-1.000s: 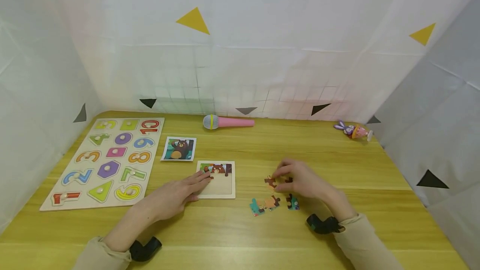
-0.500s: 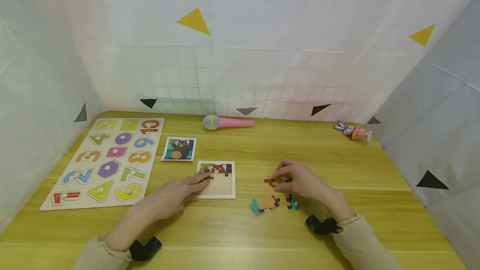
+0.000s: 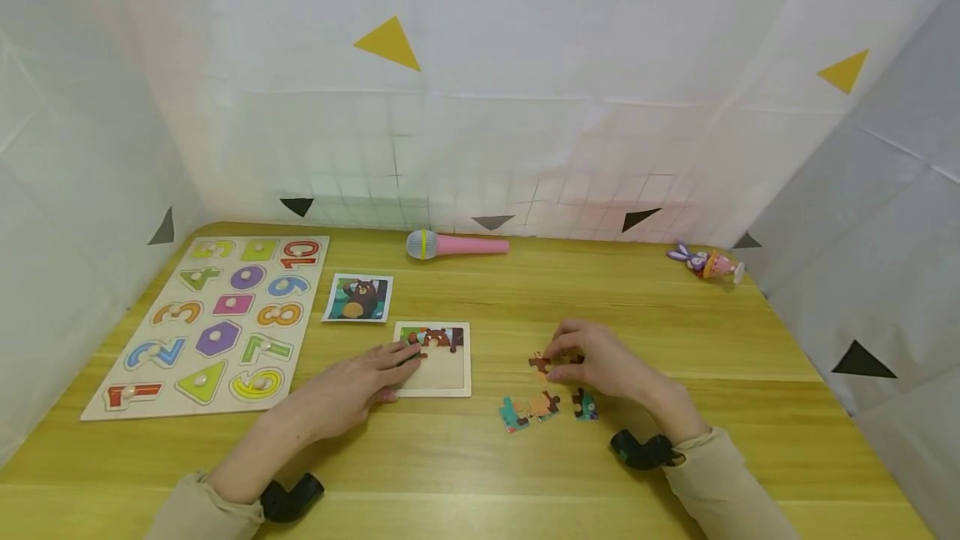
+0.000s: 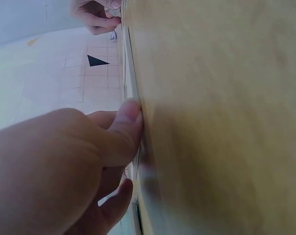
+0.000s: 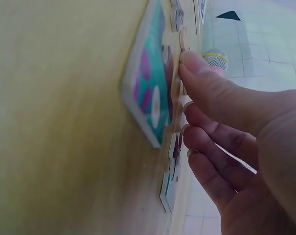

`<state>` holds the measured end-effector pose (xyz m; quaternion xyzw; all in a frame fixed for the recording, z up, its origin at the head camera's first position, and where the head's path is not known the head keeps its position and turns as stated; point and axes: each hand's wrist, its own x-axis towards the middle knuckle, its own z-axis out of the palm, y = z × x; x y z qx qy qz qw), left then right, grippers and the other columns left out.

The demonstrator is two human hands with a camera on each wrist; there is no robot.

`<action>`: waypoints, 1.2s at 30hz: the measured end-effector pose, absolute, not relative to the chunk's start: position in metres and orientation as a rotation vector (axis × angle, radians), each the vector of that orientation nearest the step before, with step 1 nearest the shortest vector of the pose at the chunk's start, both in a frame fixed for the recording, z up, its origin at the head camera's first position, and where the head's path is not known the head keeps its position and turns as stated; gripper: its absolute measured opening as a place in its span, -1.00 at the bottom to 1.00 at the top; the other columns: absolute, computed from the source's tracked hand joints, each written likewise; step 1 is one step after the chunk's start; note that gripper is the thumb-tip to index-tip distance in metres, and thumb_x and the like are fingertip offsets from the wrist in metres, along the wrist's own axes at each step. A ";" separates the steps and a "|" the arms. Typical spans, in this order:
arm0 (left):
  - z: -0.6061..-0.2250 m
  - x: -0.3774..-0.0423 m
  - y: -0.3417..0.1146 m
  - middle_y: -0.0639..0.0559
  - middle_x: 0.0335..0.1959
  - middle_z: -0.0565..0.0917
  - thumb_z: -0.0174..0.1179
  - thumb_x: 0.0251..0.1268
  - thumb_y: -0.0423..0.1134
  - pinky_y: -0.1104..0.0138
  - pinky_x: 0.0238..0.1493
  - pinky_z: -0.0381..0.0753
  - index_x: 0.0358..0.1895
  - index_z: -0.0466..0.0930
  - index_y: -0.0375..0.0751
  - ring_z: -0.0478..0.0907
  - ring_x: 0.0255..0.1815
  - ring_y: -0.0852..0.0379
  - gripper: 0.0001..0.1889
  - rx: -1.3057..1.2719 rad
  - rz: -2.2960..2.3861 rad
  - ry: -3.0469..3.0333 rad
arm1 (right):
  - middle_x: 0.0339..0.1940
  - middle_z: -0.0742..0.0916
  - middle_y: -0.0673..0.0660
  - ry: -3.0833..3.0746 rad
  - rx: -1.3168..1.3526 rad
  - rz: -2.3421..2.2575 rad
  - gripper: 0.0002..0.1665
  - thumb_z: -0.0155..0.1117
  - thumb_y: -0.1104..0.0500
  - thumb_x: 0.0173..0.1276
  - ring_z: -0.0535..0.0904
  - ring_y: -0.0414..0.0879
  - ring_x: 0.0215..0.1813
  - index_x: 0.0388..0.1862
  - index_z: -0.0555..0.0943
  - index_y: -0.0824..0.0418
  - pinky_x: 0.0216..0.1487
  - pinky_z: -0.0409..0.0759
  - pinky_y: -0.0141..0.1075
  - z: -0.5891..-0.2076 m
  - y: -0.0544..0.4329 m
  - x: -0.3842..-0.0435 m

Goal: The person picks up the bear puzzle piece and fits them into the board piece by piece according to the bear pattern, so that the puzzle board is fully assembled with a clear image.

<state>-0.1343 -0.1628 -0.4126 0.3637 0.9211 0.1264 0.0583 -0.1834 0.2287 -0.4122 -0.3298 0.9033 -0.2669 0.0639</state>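
Observation:
My left hand (image 3: pixel 352 390) lies with extended fingers over the left side of a small wooden puzzle tray (image 3: pixel 442 376). A row of bear puzzle pieces (image 3: pixel 437 338) fills the tray's top; bare wood shows below. In the left wrist view the thumb (image 4: pixel 125 129) rests along the tray's edge. To the right, my right hand (image 3: pixel 600 361) pinches a brown-and-orange puzzle piece (image 3: pixel 539 364) between thumb and fingers, low at the table. Another piece (image 3: pixel 576 358) is partly hidden under that hand. Nearer me lie a teal-orange pair (image 3: pixel 516 414) and a teal corner piece (image 5: pixel 148 88).
Behind the tray lies a bear picture card (image 3: pixel 357 298). A wooden number board (image 3: pixel 288 340) covers the table's left side. At the back are a pink toy microphone (image 3: pixel 468 246) and, far right, a rabbit figurine (image 3: pixel 708 262). White sheeting (image 3: pixel 525 132) encloses the table.
Both hands stay nearly in place. The brown-and-orange piece shifts very slightly at my right fingertips; the other things have not moved.

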 end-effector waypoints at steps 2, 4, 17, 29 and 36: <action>-0.413 -0.134 -0.162 -0.03 0.56 0.26 0.06 0.55 -0.20 -0.04 0.40 0.38 0.52 0.30 -0.11 0.22 0.54 -0.15 -0.47 1.120 0.381 2.794 | -0.20 0.66 -0.07 2.727 -1.021 -0.800 -0.79 0.46 0.09 0.27 0.52 -0.26 -0.25 -0.11 0.77 0.05 -0.25 0.57 -0.35 -0.411 0.228 -0.183; -0.413 -0.134 -0.162 -0.04 0.55 0.28 0.06 0.55 -0.21 -0.03 0.39 0.39 0.51 0.31 -0.12 0.24 0.53 -0.15 -0.48 1.131 0.383 2.797 | -0.20 0.66 -0.06 2.727 -1.045 -0.798 -0.79 0.47 0.10 0.27 0.51 -0.28 -0.27 -0.12 0.76 0.06 -0.26 0.57 -0.35 -0.411 0.228 -0.183; -0.413 -0.132 -0.163 -0.05 0.56 0.26 0.06 0.55 -0.19 -0.03 0.32 0.47 0.52 0.29 -0.09 0.29 0.50 -0.14 -0.47 1.105 0.398 2.792 | -0.20 0.65 -0.01 2.713 -1.114 -0.809 -0.81 0.44 0.13 0.29 0.50 -0.27 -0.27 -0.12 0.74 0.10 -0.26 0.57 -0.32 -0.409 0.228 -0.182; -0.412 -0.132 -0.163 -0.05 0.56 0.26 0.04 0.56 -0.20 -0.03 0.37 0.42 0.53 0.27 -0.13 0.23 0.54 -0.09 -0.46 1.068 0.422 2.775 | -0.14 0.63 -0.02 2.722 -1.085 -0.838 -0.79 0.34 0.10 0.41 0.47 -0.27 -0.24 -0.05 0.67 0.13 -0.23 0.54 -0.33 -0.412 0.227 -0.181; -0.411 -0.132 -0.163 -0.06 0.56 0.25 0.03 0.56 -0.19 -0.03 0.33 0.46 0.53 0.26 -0.13 0.25 0.53 -0.09 -0.46 1.072 0.402 2.784 | -0.12 0.64 -0.01 2.727 -1.121 -0.862 -0.78 0.31 0.08 0.43 0.52 -0.27 -0.16 -0.03 0.65 0.14 -0.13 0.59 -0.29 -0.411 0.222 -0.181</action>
